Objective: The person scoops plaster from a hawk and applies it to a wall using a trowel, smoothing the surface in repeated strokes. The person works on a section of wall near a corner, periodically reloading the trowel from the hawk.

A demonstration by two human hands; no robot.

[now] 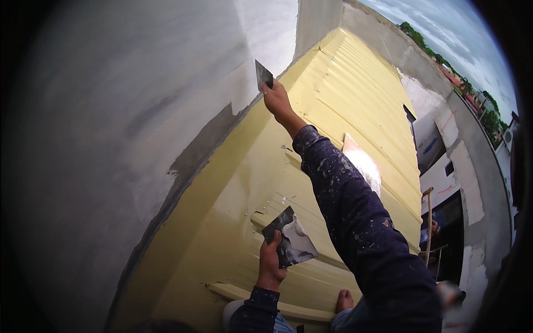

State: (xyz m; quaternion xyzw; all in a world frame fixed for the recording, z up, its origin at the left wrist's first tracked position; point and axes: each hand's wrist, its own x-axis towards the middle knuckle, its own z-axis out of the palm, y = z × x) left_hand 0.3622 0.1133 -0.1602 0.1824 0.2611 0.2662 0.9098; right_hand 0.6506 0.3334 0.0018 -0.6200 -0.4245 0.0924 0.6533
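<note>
My right hand (279, 104) is stretched far forward, closed on a thin dark putty spreader (264, 73). The spreader is at the grey-white wall (139, 105), just above where it meets the yellow roof; I cannot tell whether its edge touches. Low on the wall is a darker uncoated patch (211, 136) with a ragged edge. Nearer to me, over the roof, my left hand (271, 263) grips a second dark flat spreader (283, 256), thumb on top. A lump of whitish putty (297, 237) lies across its face.
Ribbed yellow metal roofing (355, 72) slopes beneath me, dotted with white crumbs. A bright shiny sheet (363, 166) lies beyond my right sleeve. My bare foot (345, 300) rests on the roof. Past its right edge are a drop, a wooden pole (428, 222) and an unfinished wall (472, 177).
</note>
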